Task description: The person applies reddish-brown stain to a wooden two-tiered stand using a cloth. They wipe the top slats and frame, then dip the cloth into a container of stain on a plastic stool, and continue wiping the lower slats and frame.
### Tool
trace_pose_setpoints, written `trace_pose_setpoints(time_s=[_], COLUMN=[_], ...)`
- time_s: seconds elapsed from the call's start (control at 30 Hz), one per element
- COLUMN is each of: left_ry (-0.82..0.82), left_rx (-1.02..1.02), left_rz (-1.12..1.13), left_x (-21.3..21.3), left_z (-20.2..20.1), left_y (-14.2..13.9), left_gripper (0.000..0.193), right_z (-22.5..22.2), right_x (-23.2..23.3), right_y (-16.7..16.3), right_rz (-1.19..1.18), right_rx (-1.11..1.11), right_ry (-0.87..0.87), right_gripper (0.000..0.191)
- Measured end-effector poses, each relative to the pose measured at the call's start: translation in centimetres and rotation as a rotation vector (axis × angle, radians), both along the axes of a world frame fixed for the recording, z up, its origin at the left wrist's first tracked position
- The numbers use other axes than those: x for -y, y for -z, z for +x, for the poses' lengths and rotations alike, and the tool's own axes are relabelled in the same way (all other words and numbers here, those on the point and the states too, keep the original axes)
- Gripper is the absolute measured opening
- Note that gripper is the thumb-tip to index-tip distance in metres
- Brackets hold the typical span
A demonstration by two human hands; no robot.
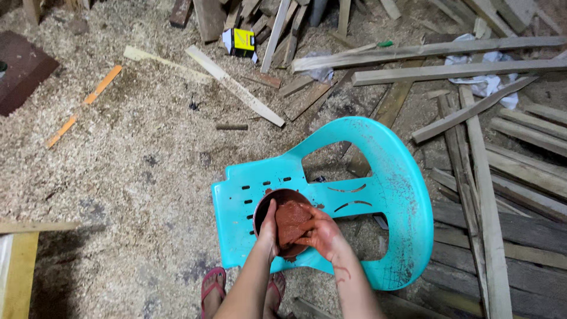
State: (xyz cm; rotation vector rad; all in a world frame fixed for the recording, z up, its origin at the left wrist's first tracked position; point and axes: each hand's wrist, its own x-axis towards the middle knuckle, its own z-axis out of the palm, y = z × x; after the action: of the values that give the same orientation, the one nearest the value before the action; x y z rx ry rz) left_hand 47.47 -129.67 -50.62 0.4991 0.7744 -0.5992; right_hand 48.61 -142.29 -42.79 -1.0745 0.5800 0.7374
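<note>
Low in the middle of the frame a dark round bowl [283, 204] is sitting on the seat of a turquoise plastic chair [396, 189], and a lump of reddish-brown paste [292, 221] is filling most of it. The left hand [269, 227] is clasping the bowl's near-left rim, thumb lying over the edge. The right hand [322, 233] is closing its fingers around the paste, pressing it into the bowl; the fingers are smeared with the same rusty colour, and streaks are running down the wrist. The paste is looking dense and matte, its top flattened. The chair is glossy, moulded, with slots in the seat and curved cut-outs in the back, and dark specks are dotting its right arm.

At the bottom edge a foot in a red flip-flop [211, 288] is showing beside the forearms. Pale sawdust [136, 159] is covering the floor across the left half. Rough grey wooden slats [472, 153] are lying scattered along the top and right, and a small yellow and black box [243, 42] is sitting among them at upper centre.
</note>
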Motion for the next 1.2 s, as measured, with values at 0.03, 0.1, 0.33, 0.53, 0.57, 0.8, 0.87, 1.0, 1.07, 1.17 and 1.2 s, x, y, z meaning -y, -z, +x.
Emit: trace_pose_setpoints(time_s=[0.03,0.1,0.33,0.53,0.57,0.8,0.87,1.0,1.07,1.17,1.2], left_ry=[0.005,0.013,-0.128,-0.085,-0.075,-0.161,-0.232,-0.203,-0.179,-0.173,-0.174], left_rx=[0.009,0.037,0.027,-0.040,-0.043,-0.098,-0.054,-0.019,-0.064,-0.102,-0.112], left_rz=[0.049,0.146,0.475,0.561,0.556,0.549,0.569,0.576,0.543,0.499,0.485], left_x=[0.0,-0.1,0.2,0.1,0.1,0.7,0.9,1.1,1.0,1.0,1.1], left_z=[0.1,0.1,0.2,0.6,0.6,0.9,1.1,1.4,1.6,1.7,1.8], left_y=[0.0,0.1,0.2,0.3,0.4,1.2,1.6,2.1,2.3,2.4,2.4], left_gripper=[0.073,0.067,0.069,0.068,0.069,0.051,0.047,0.039,0.039,0.037,0.036], right_z=[0.0,0.1,1.3,2.4,2.4,1.4,1.2,1.2,1.2,1.3,1.3], right_x=[-0.1,-0.2,-0.7,-3.8,-4.3,-5.5,-5.3,-5.0,-4.9,-4.7,-4.6], right_y=[0.3,0.7,-0.2,0.0,0.4,3.4,3.9,4.3,4.4,4.7,4.9], right_rz=[-0.025,-0.075,-0.497,-0.499,-0.495,-0.840,-0.834,-0.871,-0.883,-0.898,-0.903], right_rx=[-0.016,-0.039,0.047,-0.056,0.003,0.380,0.447,0.621,0.583,0.562,0.559], right_ry=[0.012,0.034,-0.296,-0.214,-0.159,0.045,0.063,0.039,0.029,0.011,0.005], right_gripper=[0.052,0.043,0.049,0.048,0.045,0.021,0.022,0.014,0.015,0.020,0.024])
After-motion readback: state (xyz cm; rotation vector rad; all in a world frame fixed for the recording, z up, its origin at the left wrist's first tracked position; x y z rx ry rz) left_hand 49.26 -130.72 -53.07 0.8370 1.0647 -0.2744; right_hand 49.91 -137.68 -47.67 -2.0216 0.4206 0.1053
